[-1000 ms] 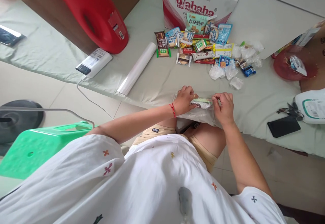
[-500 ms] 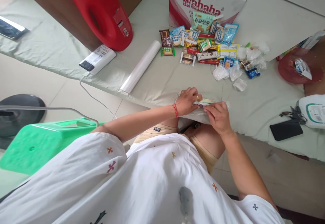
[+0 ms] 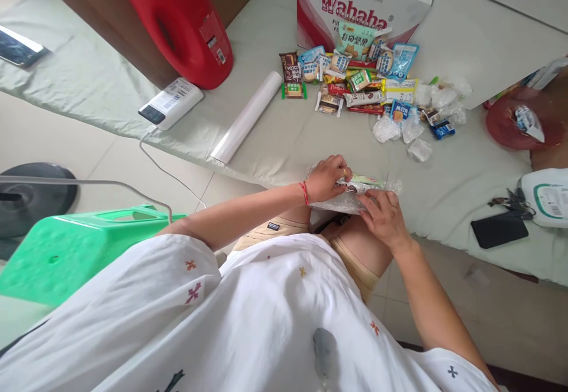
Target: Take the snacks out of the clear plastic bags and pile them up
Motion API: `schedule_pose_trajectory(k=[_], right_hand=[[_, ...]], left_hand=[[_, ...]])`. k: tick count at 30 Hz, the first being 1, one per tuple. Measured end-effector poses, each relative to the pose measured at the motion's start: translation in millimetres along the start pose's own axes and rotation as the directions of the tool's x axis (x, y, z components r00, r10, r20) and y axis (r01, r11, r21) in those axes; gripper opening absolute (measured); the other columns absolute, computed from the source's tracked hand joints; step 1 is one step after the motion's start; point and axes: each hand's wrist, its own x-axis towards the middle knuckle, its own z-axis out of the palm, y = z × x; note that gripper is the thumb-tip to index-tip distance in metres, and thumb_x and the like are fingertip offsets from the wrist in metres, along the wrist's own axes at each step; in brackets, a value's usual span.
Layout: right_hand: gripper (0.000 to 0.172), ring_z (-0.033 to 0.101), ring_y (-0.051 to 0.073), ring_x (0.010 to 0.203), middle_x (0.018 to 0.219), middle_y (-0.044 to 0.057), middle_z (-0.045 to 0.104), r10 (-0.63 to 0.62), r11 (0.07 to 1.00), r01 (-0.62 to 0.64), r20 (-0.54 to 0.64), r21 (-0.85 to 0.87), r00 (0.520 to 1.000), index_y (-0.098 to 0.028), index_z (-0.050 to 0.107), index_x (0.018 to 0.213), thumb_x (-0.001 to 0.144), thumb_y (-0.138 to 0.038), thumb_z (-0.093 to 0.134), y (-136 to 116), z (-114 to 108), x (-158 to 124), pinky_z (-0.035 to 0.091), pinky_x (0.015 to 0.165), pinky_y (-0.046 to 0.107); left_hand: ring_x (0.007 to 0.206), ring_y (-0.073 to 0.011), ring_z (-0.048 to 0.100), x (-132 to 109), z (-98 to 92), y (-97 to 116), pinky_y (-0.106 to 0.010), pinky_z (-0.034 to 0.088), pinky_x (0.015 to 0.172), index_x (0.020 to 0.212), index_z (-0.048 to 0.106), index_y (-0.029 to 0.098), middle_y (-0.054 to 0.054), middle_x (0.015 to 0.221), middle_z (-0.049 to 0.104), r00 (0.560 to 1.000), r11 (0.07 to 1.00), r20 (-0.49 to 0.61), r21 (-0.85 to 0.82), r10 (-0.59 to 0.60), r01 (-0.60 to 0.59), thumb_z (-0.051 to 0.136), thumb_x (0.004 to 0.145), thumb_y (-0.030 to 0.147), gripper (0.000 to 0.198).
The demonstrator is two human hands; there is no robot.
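At the near edge of the covered table lies a sheet of clear plastic film (image 3: 339, 204) with a small snack packet (image 3: 367, 180) on it, pale green and white where it shows. My left hand (image 3: 327, 180) is closed over the packet's left part, fingers bent down onto it. From the right, my right hand (image 3: 384, 215) pinches the film at the packet's near side, thumb and fingertips together. Both hands cover much of the packet, so its full shape is hidden. A roll of plastic film (image 3: 247, 118) rests to the left.
Behind the hands are piled snack packets (image 3: 355, 81) and several film-wrapped bundles (image 3: 419, 149), before a Wahaba-like printed carton (image 3: 306, 19). A red jug (image 3: 199, 42) and power bank (image 3: 172, 103) stand left. A black pouch (image 3: 499, 229), keys and white bottle (image 3: 548, 196) are right.
My right hand has shifted slightly down and toward me, away from the left, uncovering more of the packet and film. The left hand has barely moved.
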Motion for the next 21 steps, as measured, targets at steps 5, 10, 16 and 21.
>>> schedule_pose_trajectory(k=[5,10,16,21], right_hand=[[0.020,0.056,0.026,0.096,0.102,0.008,0.073,0.142,0.987,-0.134,-0.103,0.089,0.984,-0.029,0.077,0.105,0.103,-0.032,0.056,5,10,24,0.045,0.088,0.043],[0.025,0.053,0.024,0.085,0.085,0.006,0.067,0.292,0.933,-0.258,-0.111,0.250,0.950,-0.024,0.072,0.095,0.103,-0.040,0.054,13,17,48,0.046,0.081,0.039],[0.020,0.055,0.022,0.081,0.080,0.003,0.064,0.374,0.883,-0.328,-0.080,0.337,0.924,-0.023,0.068,0.089,0.099,-0.037,0.058,16,25,53,0.045,0.079,0.036],[0.021,0.053,0.023,0.082,0.080,0.003,0.063,0.365,0.885,-0.310,-0.106,0.347,0.925,-0.023,0.068,0.088,0.099,-0.038,0.059,17,28,54,0.044,0.078,0.037]], left_hand=[[0.112,-0.0269,0.057,2,2.2,-2,-0.042,0.049,0.100,0.101,0.073,0.020,-0.012,0.116,0.060,1.000,1.000,-0.004,-0.008,0.009,-0.009,0.069,0.088,0.029,0.017],[0.114,-0.0254,0.060,0,-8.0,-7,-0.042,0.049,0.104,0.102,0.074,0.021,-0.013,0.117,0.062,0.997,0.994,0.004,-0.081,0.075,-0.074,0.061,0.092,0.029,0.019],[0.146,-0.0344,0.046,-34,-16.0,-17,-0.056,0.034,0.123,0.126,0.067,0.021,-0.017,0.140,0.062,0.963,0.966,-0.070,0.006,0.260,-0.260,0.063,0.091,0.061,0.052],[0.141,-0.0316,0.052,-48,-3.0,-29,-0.058,0.036,0.121,0.101,0.071,0.023,-0.012,0.126,0.069,0.931,0.963,-0.258,0.139,0.260,-0.230,0.061,0.098,0.052,0.031]])
